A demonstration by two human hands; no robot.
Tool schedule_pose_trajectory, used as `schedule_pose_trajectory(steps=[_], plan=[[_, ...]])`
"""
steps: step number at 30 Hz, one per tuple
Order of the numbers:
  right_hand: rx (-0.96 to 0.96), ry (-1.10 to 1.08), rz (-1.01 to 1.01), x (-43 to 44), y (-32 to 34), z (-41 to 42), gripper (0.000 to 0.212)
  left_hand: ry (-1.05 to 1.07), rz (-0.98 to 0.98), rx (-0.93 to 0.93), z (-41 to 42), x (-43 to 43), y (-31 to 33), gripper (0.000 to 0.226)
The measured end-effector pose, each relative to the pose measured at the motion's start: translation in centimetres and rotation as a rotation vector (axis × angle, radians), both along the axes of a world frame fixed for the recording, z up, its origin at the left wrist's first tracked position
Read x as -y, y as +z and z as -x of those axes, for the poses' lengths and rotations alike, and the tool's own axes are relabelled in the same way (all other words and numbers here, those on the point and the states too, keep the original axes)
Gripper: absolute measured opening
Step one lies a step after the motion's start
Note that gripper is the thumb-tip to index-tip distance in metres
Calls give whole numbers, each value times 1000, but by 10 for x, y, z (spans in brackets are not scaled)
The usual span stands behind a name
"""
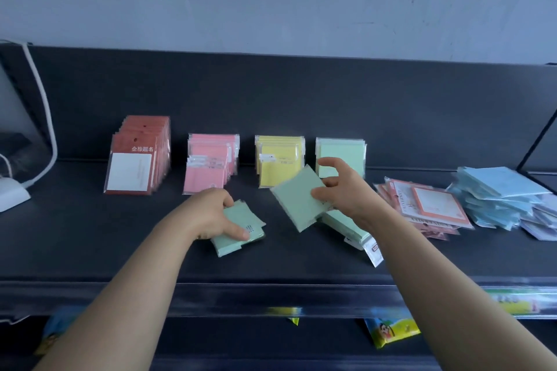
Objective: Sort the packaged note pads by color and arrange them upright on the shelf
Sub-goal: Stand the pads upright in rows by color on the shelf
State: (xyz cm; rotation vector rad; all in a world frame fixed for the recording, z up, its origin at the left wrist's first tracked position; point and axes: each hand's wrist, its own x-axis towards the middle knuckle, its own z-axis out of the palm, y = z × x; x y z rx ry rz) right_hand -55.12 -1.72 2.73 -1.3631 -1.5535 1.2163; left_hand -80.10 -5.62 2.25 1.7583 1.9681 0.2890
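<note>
Done: red row (137, 156), pink row (211, 163) and yellow row (280, 163) stand upright on the shelf (90, 235); green row (342, 149) begun.
Left: blue pile (497, 199) and orange-framed packs (434, 205) lie flat.
Right hand (340, 190): pinches one green pad (297, 199), lifted before the green row.
Left hand (217, 214): grips the loose green pads (241, 230), seemingly two, lying flat.
Counts: four rows, two piles.

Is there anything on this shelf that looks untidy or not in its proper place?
Yes. At the far right, the blue packs lie in a loose, slanting heap, and the orange-bordered packs beside them are fanned out flat. The red row, pink row, yellow row and green row stand upright, so these two groups look unsorted.
</note>
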Motion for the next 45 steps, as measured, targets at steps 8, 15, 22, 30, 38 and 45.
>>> schedule_pose_trajectory(steps=[8, 15, 22, 30, 38, 45], plan=[[-168, 142, 70, 4, -8, 11, 33, -14, -203, 212, 5, 15, -5, 48], [-218, 167, 138, 13, -22, 30, 33, 61, -374, 633, 3, 14, -5, 43], [-354, 225, 173, 15, -28, 48, 37, 261, -363, 1179, -21, 15, -6, 17], [-194, 233, 47, 13, -21, 71, 35, 336, -400, 917, 7, 29, -16, 22], [539, 516, -168, 1, -27, 102, 64, 570, -551, 892, 46, 44, -16, 20], [775, 591, -157, -5, -12, 97, 67, 599, -515, 902, 52, 54, -21, 16]])
